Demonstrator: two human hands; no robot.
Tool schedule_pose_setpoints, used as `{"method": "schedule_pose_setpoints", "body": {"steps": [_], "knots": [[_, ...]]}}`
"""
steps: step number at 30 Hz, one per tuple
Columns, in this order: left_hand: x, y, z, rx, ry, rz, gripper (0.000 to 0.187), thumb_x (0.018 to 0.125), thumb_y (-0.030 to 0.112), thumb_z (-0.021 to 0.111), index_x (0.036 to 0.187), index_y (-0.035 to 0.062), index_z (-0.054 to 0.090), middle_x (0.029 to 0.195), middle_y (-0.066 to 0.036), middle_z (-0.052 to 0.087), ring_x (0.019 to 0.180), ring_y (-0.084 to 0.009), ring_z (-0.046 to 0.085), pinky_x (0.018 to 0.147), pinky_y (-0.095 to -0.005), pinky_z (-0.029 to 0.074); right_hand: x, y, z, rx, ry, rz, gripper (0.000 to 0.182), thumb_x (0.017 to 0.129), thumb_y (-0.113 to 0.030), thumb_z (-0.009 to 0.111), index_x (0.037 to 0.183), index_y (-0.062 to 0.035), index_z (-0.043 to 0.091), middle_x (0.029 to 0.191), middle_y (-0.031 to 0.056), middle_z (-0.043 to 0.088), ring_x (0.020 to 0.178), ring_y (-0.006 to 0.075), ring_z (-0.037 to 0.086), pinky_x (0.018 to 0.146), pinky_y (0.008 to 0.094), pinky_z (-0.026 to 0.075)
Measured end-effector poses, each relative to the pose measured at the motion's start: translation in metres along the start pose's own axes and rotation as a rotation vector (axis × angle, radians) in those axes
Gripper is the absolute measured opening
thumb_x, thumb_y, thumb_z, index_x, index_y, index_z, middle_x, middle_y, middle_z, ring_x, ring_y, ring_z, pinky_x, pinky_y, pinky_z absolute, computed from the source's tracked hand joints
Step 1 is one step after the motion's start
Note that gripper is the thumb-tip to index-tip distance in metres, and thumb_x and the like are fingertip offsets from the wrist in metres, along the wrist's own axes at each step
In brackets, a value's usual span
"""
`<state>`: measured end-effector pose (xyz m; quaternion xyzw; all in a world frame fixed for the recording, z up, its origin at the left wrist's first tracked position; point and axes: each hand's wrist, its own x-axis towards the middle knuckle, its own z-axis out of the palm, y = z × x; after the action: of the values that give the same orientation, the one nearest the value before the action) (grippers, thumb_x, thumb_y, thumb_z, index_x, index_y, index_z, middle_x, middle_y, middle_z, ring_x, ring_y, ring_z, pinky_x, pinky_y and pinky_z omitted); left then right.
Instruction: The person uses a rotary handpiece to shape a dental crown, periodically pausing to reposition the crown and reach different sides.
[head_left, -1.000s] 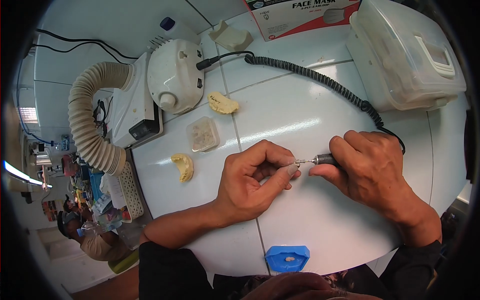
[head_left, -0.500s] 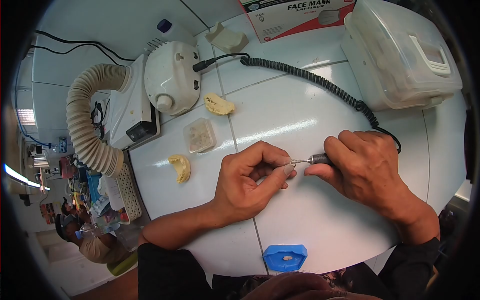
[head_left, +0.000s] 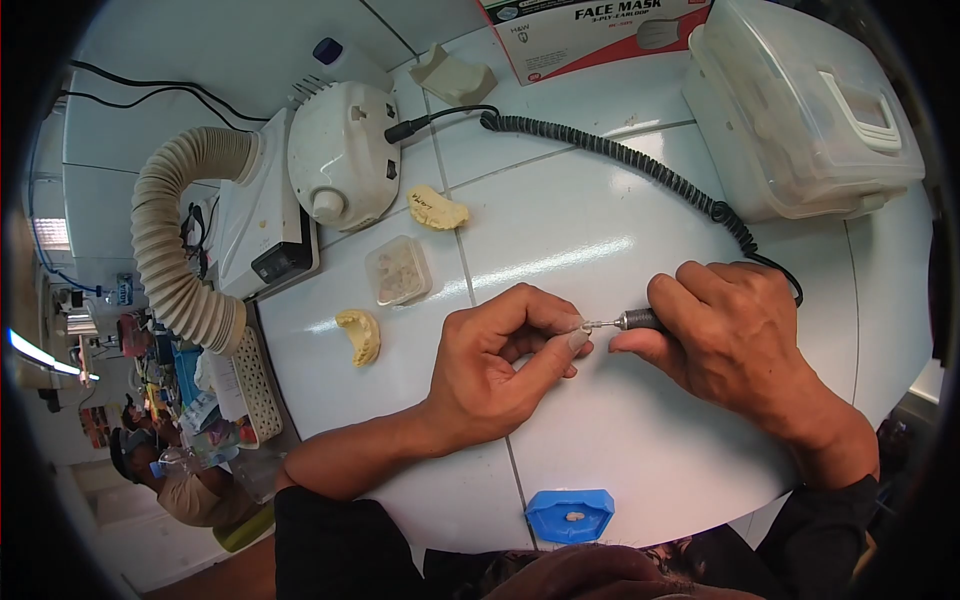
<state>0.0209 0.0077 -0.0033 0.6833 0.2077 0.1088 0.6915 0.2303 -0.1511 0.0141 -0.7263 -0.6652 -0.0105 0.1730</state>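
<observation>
My right hand [head_left: 725,320] is wrapped round a rotary handpiece [head_left: 640,319] with a dark knurled grip. Its thin metal bit points left, to the fingertips of my left hand [head_left: 510,360]. That hand is closed in a pinch of thumb and forefinger on a tiny pale piece [head_left: 587,327], mostly covered by the fingers; it looks like a dental crown. The bit's tip meets or nearly meets it. A blue tray [head_left: 570,516] near my body holds small tooth-coloured pieces.
Two yellow dental casts [head_left: 358,337] and a clear box [head_left: 398,271] lie to the left. Behind are the white control unit [head_left: 345,155], a ribbed hose [head_left: 160,220], a coiled cord [head_left: 620,150], a mask box [head_left: 600,40] and a lidded case [head_left: 800,110]. Another person [head_left: 190,490] sits far left.
</observation>
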Motion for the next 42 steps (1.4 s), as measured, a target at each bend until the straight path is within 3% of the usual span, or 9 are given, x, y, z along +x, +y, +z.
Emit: {"method": "schedule_pose_setpoints", "body": {"steps": [5,28,31,34,38,42], "knots": [[0.0007,0.0003,0.0005,-0.015,0.009,0.020,0.009,0.106,-0.007,0.068,0.115,-0.0046,0.064,0.119,-0.018,0.074,0.106,-0.0209,0.080,0.077,-0.0268,0.065,0.0015,0.0018,-0.0027,0.010,-0.010,0.005,0.056,0.097,-0.061,0.077,0.077,-0.0122,0.061,0.062,0.0032,0.057,0.051,0.0208,0.063,0.049,0.0360,0.047],[-0.0008,0.0009,0.0014,-0.003,-0.002,0.012,0.010,0.107,-0.008,0.067,0.115,-0.0031,0.062,0.119,-0.018,0.072,0.107,-0.0199,0.078,0.079,-0.0262,0.064,0.0021,0.0036,-0.0054,0.018,-0.040,-0.007,0.057,0.098,-0.061,0.077,0.076,-0.0121,0.061,0.061,0.0030,0.056,0.049,0.0218,0.062,0.047,0.0368,0.046],[-0.0002,-0.0042,0.0010,0.000,0.006,0.084,0.012,0.106,-0.006,0.067,0.118,-0.0078,0.065,0.114,-0.014,0.075,0.104,-0.0180,0.079,0.081,-0.0264,0.067,0.0016,0.0034,-0.0047,0.023,-0.030,-0.001,0.057,0.098,-0.061,0.077,0.076,-0.0121,0.060,0.061,0.0032,0.056,0.049,0.0220,0.062,0.048,0.0370,0.046],[0.0001,-0.0062,0.0014,0.003,0.022,0.108,0.011,0.106,-0.005,0.069,0.116,-0.0067,0.066,0.111,-0.013,0.075,0.096,-0.0141,0.077,0.078,-0.0246,0.064,0.0018,0.0036,-0.0040,0.025,-0.013,0.001,0.056,0.098,-0.061,0.077,0.076,-0.0121,0.060,0.061,0.0035,0.056,0.049,0.0225,0.062,0.048,0.0372,0.046],[-0.0006,-0.0033,-0.0027,0.102,-0.030,0.066,0.011,0.106,-0.009,0.067,0.113,-0.0033,0.061,0.118,-0.017,0.071,0.105,-0.0184,0.077,0.076,-0.0264,0.063,-0.0001,0.0041,-0.0022,0.031,-0.014,0.002,0.057,0.095,-0.060,0.079,0.076,-0.0110,0.056,0.064,0.0033,0.051,0.051,0.0240,0.057,0.048,0.0386,0.044],[-0.0004,-0.0043,-0.0025,0.102,-0.028,0.084,0.011,0.106,-0.009,0.067,0.114,-0.0033,0.061,0.118,-0.017,0.071,0.104,-0.0183,0.077,0.076,-0.0259,0.062,0.0016,0.0041,-0.0045,0.020,-0.024,-0.004,0.055,0.098,-0.060,0.077,0.076,-0.0123,0.060,0.062,0.0034,0.055,0.050,0.0226,0.062,0.048,0.0376,0.046]]}}
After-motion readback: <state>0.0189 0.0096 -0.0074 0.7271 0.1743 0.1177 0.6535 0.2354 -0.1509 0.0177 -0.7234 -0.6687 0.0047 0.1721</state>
